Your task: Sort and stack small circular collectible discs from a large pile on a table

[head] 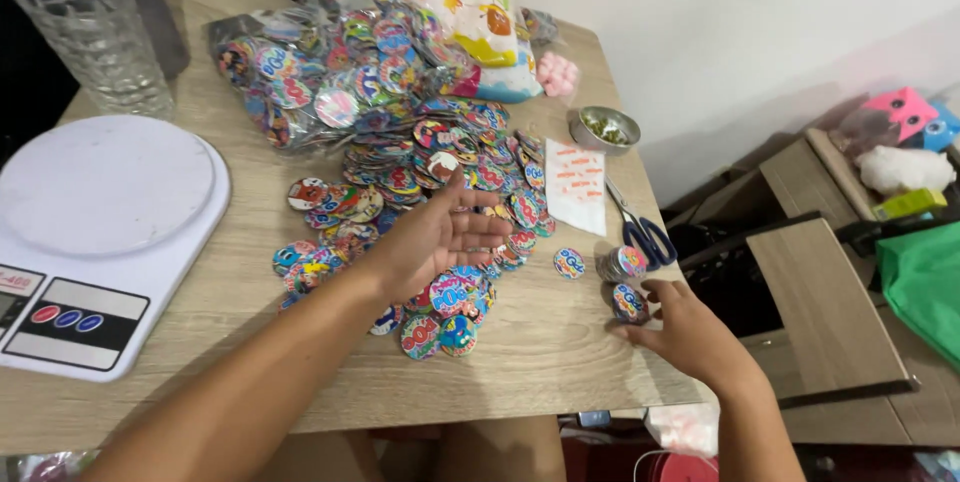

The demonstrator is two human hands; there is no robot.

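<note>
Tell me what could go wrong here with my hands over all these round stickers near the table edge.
The right hand rests by a small stack of discs close to the table edge; a nudge might send them off. The left hand hovers over the loose pile of discs, so a sweep could scatter them. The scissors lie just beyond the right hand, blades toward the pile, and could be bumped.

Light wood-grain table (pixel 560 342) is carrying a white kitchen scale (pixel 100 232), a clear glass (pixel 95 37), a heap of colourful round badges (pixel 420 192) and a clear bag of badges (pixel 310 72). Along its right edge are lying a small metal bowl (pixel 604 129), a white sheet (pixel 575 185) and blue-handled scissors (pixel 640 232).
</note>
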